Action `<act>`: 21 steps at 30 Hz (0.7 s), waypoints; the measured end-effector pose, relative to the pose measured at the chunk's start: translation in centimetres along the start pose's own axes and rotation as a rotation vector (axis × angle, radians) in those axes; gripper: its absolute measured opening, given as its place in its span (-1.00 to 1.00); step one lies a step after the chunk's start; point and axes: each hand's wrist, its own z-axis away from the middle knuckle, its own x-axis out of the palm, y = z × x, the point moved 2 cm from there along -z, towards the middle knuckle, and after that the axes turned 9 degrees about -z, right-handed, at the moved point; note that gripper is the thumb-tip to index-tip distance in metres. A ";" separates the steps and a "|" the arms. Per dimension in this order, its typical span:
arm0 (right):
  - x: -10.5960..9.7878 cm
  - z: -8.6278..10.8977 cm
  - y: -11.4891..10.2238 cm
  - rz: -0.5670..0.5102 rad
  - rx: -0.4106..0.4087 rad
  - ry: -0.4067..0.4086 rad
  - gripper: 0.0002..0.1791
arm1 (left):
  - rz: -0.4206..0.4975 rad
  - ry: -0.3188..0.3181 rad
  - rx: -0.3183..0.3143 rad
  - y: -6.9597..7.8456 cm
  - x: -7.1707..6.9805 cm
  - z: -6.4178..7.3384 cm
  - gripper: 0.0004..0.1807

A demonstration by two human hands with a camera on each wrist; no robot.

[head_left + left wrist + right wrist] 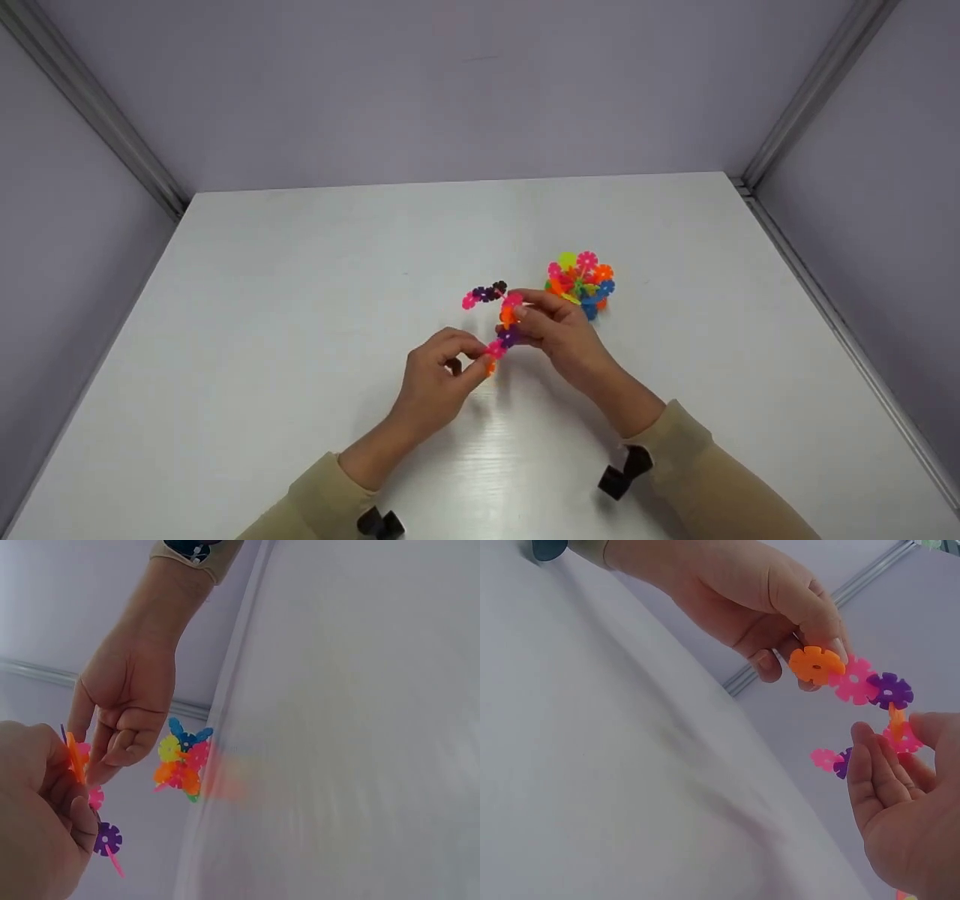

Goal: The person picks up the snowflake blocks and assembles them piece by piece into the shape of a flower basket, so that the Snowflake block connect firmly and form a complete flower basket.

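Observation:
A curved chain of notched, flower-shaped plastic discs (508, 337) in pink, orange, purple and black is held up over the table between both hands. With thumb and fingers, my left hand (441, 379) pinches the near end, by the pink disc (853, 679) and the end orange disc (815, 666). Farther along, my right hand (564, 336) grips the chain around an orange disc (508, 316) and a pink one. Beyond that grip, the far part bends left through dark discs (486, 294) to a pink disc (469, 301). Fingers hide some discs.
Behind the right hand, a cluster of multicoloured flower discs (581, 283) sits on the white table (300, 262). Pale panels (465, 90) stand at the back and both sides, with metal rails at the corners. A small black device (624, 472) hangs at each wrist.

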 end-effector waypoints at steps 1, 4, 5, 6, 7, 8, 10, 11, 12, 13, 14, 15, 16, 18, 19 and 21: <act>-0.1 0.0 -0.1 -0.006 0.000 0.000 -0.61 | 0.008 0.003 -0.001 0.0 0.0 0.0 -0.92; -0.5 0.1 -0.6 -0.013 -0.001 0.004 -0.60 | 0.029 0.010 0.001 0.1 -0.1 -0.2 -0.93; -0.6 0.1 -0.7 -0.013 -0.005 0.003 -0.60 | 0.036 0.014 0.002 0.1 -0.1 -0.2 -0.93; -0.8 0.0 -0.9 -0.010 -0.013 -0.001 -0.58 | 0.042 0.017 0.001 0.0 -0.1 -0.3 -0.94; -1.1 0.0 -1.0 0.001 -0.022 -0.006 -0.57 | 0.047 0.021 -0.001 0.0 -0.1 -0.3 -0.94; -1.3 0.0 -1.2 0.010 -0.031 -0.008 -0.57 | 0.052 0.025 -0.002 0.0 -0.1 -0.4 -0.95; -1.8 0.1 -1.8 0.018 -0.054 -0.011 -0.57 | 0.062 0.035 -0.006 -0.2 -0.2 -0.5 -0.95; -2.1 0.1 -2.2 0.018 -0.067 -0.011 -0.57 | 0.067 0.040 -0.007 -0.2 -0.3 -0.6 -0.95; -2.5 0.2 -2.5 0.019 -0.079 -0.006 -0.58 | 0.074 0.045 -0.009 -0.3 -0.4 -0.6 -0.95; -2.9 0.2 -3.0 0.017 -0.090 0.003 -0.58 | 0.083 0.051 -0.010 -0.4 -0.5 -0.7 -0.95; -3.3 0.3 -3.5 0.010 -0.105 0.011 -0.59 | 0.090 0.056 -0.010 -0.5 -0.6 -0.7 -0.94; -3.8 0.3 -4.0 0.003 -0.124 0.022 -0.59 | 0.097 0.062 -0.012 -0.5 -0.8 -0.8 -0.94; -4.3 0.3 -4.5 -0.001 -0.143 0.032 -0.58 | 0.103 0.066 -0.014 -0.6 -0.9 -0.9 -0.95; -5.5 0.2 -5.4 0.005 -0.184 0.065 -0.58 | 0.114 0.072 -0.020 -0.7 -1.2 -1.1 -0.95; -6.1 0.2 -5.8 0.010 -0.206 0.080 -0.59 | 0.117 0.073 -0.025 -0.8 -1.3 -1.2 -0.96; -7.3 0.1 -6.4 0.035 -0.244 0.115 -0.61 | 0.124 0.073 -0.039 -0.9 -1.5 -1.4 -0.96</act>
